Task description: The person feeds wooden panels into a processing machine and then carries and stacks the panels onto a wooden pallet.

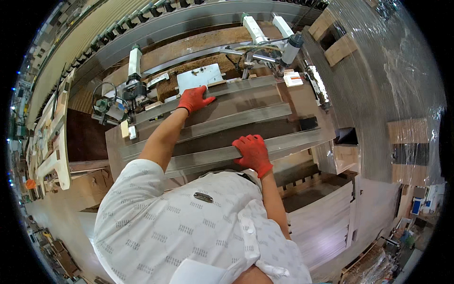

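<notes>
Both my hands wear red gloves. My left hand point(193, 99) lies at the far side of the machine table, on the edge of the farthest grey board strip point(250, 85), beside a light metal plate point(201, 76). Its thumb stands apart from the fingers and points right. My right hand point(254, 154) rests on the nearest long grey strip point(208, 155), fingers a little apart and bent over its top. A middle grey strip point(241, 117) lies between the hands, roughly parallel to the others. The undersides of both hands are hidden.
Clamp units stand at the left point(135, 87) and right point(288, 49) of the table's far side. A small white block point(293, 79) sits by the right one. Film-wrapped stacked boards point(378, 85) rise at the right. A pale wooden frame point(59, 142) stands left.
</notes>
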A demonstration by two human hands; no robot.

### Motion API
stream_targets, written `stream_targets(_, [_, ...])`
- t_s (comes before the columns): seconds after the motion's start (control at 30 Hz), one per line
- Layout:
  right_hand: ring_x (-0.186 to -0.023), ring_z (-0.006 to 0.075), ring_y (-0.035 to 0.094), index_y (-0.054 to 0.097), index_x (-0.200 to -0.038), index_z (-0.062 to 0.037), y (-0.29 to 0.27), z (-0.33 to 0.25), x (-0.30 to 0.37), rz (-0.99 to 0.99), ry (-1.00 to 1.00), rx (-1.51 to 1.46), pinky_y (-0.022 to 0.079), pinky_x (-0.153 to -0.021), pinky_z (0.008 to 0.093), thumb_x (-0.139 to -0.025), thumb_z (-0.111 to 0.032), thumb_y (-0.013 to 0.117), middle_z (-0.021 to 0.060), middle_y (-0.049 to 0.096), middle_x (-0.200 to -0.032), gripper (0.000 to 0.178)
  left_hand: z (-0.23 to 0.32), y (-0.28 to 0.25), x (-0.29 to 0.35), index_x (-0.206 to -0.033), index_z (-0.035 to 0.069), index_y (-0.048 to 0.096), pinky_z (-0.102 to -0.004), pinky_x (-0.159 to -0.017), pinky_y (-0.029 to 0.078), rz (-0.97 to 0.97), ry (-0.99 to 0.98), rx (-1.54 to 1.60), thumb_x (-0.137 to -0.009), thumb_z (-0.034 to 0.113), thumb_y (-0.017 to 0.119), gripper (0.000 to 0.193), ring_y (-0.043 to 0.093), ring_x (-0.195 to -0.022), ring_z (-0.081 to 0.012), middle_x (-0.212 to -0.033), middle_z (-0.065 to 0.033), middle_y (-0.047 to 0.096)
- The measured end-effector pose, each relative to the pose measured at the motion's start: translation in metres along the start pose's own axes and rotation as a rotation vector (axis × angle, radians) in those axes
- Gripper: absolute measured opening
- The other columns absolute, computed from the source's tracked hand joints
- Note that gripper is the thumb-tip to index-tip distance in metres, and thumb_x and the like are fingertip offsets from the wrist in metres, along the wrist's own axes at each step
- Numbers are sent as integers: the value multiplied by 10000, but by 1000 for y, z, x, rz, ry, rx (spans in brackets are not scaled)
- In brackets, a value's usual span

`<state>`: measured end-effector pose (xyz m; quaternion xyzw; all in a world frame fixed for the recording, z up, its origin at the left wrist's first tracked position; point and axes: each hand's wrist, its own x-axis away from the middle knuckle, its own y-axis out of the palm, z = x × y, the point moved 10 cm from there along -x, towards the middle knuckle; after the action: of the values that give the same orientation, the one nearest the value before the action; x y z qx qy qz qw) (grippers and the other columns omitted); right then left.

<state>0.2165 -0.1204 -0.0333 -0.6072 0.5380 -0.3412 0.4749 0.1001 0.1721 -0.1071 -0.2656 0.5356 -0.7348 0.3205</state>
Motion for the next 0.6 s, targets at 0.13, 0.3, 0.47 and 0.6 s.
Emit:
stream_targets(0.13, [-1096,254,661,688,-1200,-214,2,1,-1,23,-5,-16,468,-990,473,-653,-411,951,19,689,-1081,639,1,-8,-7,-1043,83,691,-527,-808,589,14,-8,-35,-930,728,662,655,753,-912,-420,-956,-202,773])
stream_targets(0.3, [-1056,266,676,692,-1204,-228,10,5,-6,-33,5,-19,477,-969,470,-654,-407,947,28,697,-1065,632,-5,-3,-11,-1044,78,699,-517,-786,592,52,29,-63,-934,745,646,678,755,-891,-407,-943,-187,773])
stream_targets(0.47, [-1016,330,728,719,-1198,-197,26,16,-16,-259,20,-49,550,-891,486,-628,-501,917,72,755,-1041,675,-2,-7,-12,-1046,67,671,-518,-767,578,41,53,-34,-955,682,679,621,747,-866,-404,-910,-176,762])
stream_targets(0.6, [-1066,347,747,757,-1179,-172,26,18,-29,-449,17,-144,596,-878,478,-615,-569,888,93,789,-1100,702,2,-6,-7,-1054,67,679,-517,-790,578,54,44,-40,-948,690,677,632,746,-889,-413,-939,-188,767])
